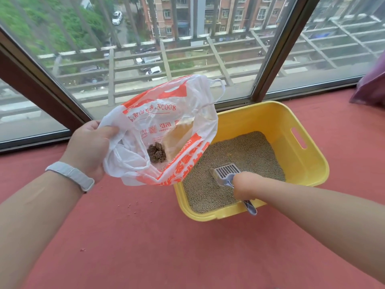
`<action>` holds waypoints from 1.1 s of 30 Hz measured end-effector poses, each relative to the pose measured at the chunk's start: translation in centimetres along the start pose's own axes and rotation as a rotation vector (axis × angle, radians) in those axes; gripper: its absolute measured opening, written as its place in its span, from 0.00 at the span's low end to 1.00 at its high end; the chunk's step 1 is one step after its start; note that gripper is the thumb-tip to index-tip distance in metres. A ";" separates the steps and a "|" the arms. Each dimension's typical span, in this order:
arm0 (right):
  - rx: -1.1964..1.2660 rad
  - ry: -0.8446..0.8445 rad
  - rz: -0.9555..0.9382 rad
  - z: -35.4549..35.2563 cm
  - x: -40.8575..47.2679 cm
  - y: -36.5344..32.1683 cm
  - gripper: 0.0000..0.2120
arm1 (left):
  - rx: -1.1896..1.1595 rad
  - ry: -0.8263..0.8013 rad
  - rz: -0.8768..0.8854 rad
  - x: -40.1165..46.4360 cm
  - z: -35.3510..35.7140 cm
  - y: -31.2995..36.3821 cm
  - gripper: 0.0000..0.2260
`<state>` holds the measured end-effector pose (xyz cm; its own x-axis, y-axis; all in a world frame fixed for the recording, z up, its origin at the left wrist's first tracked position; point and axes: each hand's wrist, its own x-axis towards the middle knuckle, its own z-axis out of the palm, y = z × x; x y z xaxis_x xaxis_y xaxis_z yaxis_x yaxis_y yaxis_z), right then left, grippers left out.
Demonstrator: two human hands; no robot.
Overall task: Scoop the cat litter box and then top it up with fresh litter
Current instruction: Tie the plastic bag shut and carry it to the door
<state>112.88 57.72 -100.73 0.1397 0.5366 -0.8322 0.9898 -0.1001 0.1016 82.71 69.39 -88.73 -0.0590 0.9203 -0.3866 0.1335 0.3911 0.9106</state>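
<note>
scooping under way at the window ledge

centre frame, the left hand (87, 147) pinches a white-and-orange plastic bag (166, 130) open by its rim, a dark clump (156, 152) lying inside. lower right, the right hand (246, 185) curls round a grey scoop (226, 171) whose slotted head rests on the litter (245, 149) in the yellow litter box (291, 163). a good pass likely means sifting slowly, then lifting into the bag held close. the right fingers are hidden behind the wrist, and no fresh litter supply is visible.
</note>
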 end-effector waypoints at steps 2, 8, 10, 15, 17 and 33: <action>0.019 -0.009 0.007 -0.7 -0.3 0.3 0.05 | -0.006 0.014 -0.002 0.0 0.0 0.0 0.08; 0.523 0.537 0.032 -7.9 -0.4 1.8 0.16 | -0.021 0.039 -0.014 -0.2 0.0 0.5 0.03; 0.857 0.696 0.005 -11.4 -0.6 1.8 0.18 | -0.019 0.032 -0.027 -0.4 0.1 0.7 0.03; 1.277 0.709 -0.105 -16.0 1.5 -0.2 0.36 | 0.106 -0.063 -0.077 -0.8 -0.6 0.7 0.05; 1.291 0.670 -0.142 -16.6 2.4 -1.4 0.31 | 0.147 -0.122 -0.091 -1.1 -1.0 0.8 0.06; 1.290 0.734 -0.300 -20.4 -7.3 -2.4 0.11 | -0.013 0.010 -0.264 -1.3 -4.6 5.8 0.12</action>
<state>110.10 71.14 -83.75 0.3119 0.9176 -0.2466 0.3354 -0.3492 -0.8750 78.97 70.43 -82.26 -0.0999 0.7864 -0.6096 0.0995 0.6175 0.7803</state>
